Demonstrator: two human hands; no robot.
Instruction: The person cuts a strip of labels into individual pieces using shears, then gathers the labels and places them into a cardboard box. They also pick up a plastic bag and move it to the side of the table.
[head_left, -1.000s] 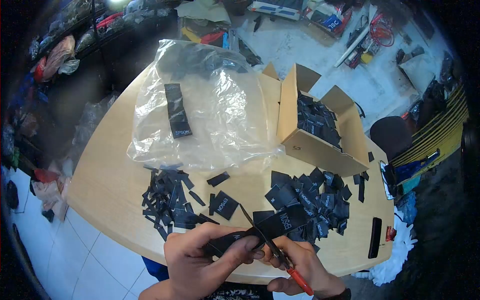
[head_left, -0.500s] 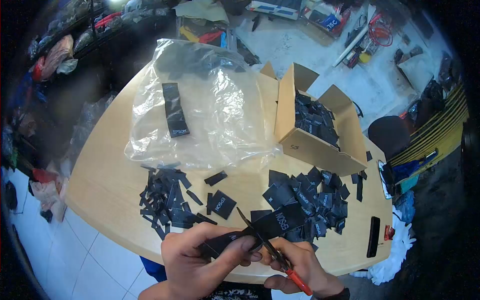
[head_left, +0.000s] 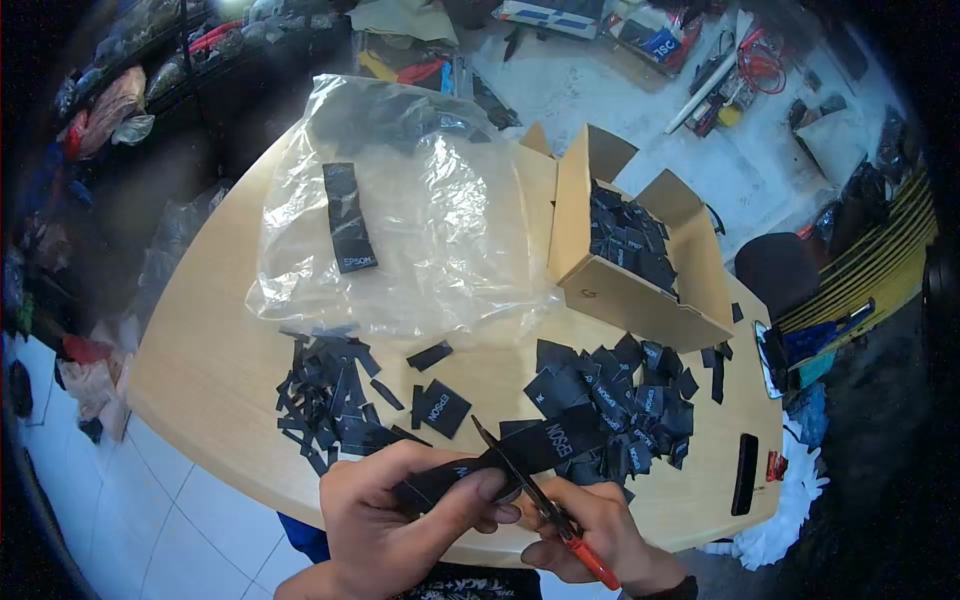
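Two hands work at the near edge of the desk (head_left: 220,340). The left hand (head_left: 400,510) is clenched around a black label strip (head_left: 520,452), pinching it between thumb and fingers so that the printed end runs up and to the right, clear of the palm. The right hand (head_left: 590,530) grips the red-handled scissors (head_left: 525,485), whose blades stand parted with the strip between them, just beside the left fingertips.

Cut labels lie in a loose heap (head_left: 620,400) beyond the right hand, and narrow offcuts form a second heap (head_left: 330,400) beyond the left. A cardboard box (head_left: 630,290) holding more black labels stands further back on the right, touching a clear plastic bag (head_left: 420,210) that contains another uncut strip.

Assessment: the cut in hand would be done well by keeping the strip taut and flat across the blades, squaring the blades to the strip's long edges, and placing them in the plain gap beside the printed word, not through it. The left fingertips sit close to the blades; a hold slightly further back would lower the risk of a nick.
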